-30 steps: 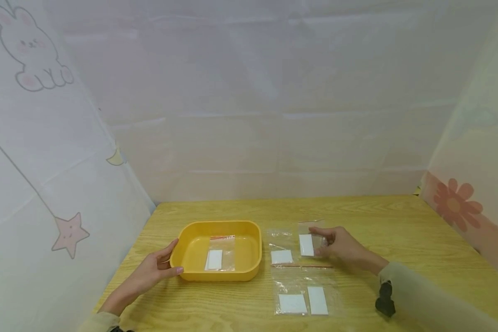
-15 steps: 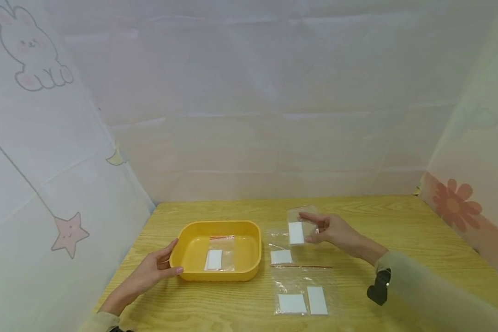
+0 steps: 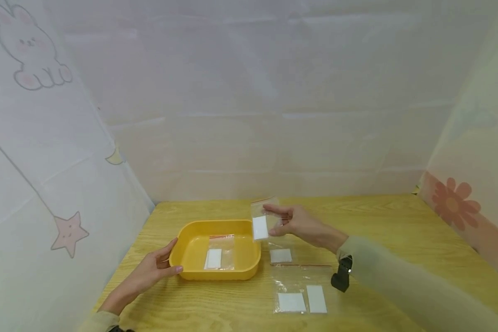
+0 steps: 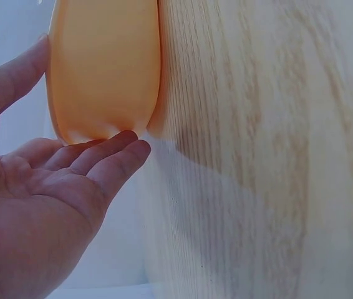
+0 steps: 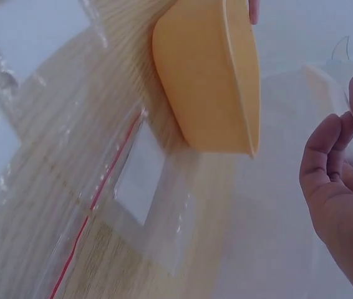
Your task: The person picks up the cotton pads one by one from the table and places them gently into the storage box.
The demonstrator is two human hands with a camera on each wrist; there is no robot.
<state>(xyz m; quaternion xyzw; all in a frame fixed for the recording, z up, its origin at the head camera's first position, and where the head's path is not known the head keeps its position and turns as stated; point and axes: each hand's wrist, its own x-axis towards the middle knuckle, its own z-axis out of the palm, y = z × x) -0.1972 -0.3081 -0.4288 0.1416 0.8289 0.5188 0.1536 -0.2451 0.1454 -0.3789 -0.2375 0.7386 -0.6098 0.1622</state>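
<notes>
Clear plastic bag (image 3: 262, 221) is hanging pinched in my right hand (image 3: 299, 223) over the yellow tray's (image 3: 191, 272) right rim, my spread left hand (image 3: 151, 272) bracing it steady.

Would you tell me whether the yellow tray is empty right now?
Not empty: the yellow tray holds one clear bag with a white card inside, lying flat on its floor.

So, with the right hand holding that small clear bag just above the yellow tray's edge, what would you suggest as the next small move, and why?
Probably carry the small clear bag a little further left and lower it into the yellow tray. The right hand pinches it just above the tray's right rim, another bag already lies inside, and the left hand rests against the tray's left wall.
</notes>
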